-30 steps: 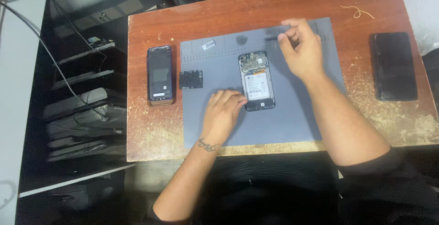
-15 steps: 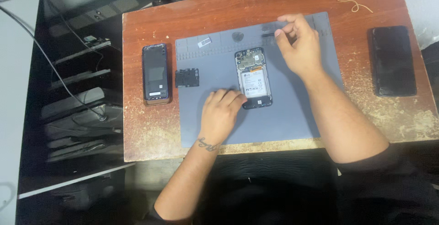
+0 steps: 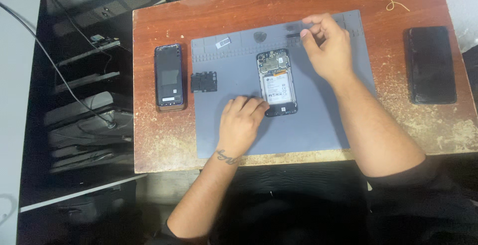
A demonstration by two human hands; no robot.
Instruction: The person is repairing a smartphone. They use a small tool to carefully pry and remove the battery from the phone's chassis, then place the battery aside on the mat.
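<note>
1. While the opened phone [image 3: 277, 82] lay back-up in the middle of the grey work mat [image 3: 318, 125], with its battery and circuit board bare, the left hand [image 3: 242, 123] rested flat and loosely open on the mat, fingertips touching the phone's lower left corner and gripping nothing.
2. The right hand [image 3: 326, 46] hovered over the mat's upper tray strip, just beyond the phone's top right corner; thumb and forefinger were pinched together at a small dark piece [image 3: 303, 34], though whether the piece was actually held or only touched could not be told.
3. A small black cover plate [image 3: 204, 81] lay on the mat to the left of the phone, apart from it, and a small white tag [image 3: 223, 42] sat in the tray strip above.
4. Off the mat, on the worn wooden table [image 3: 164, 140], a second phone [image 3: 169, 77] lay at the left and a dark back cover [image 3: 431, 64] lay well apart at the right, with a bit of yellowish string [image 3: 389, 3] near the far edge.
5. The step in hand looked like mid-disassembly or reassembly of the phone's inner parts, with the right hand picking from or setting into the tray.
6. The next move would likely call for a steady pinch on a very small part, while the left hand braced the phone so it did not slide.
</note>
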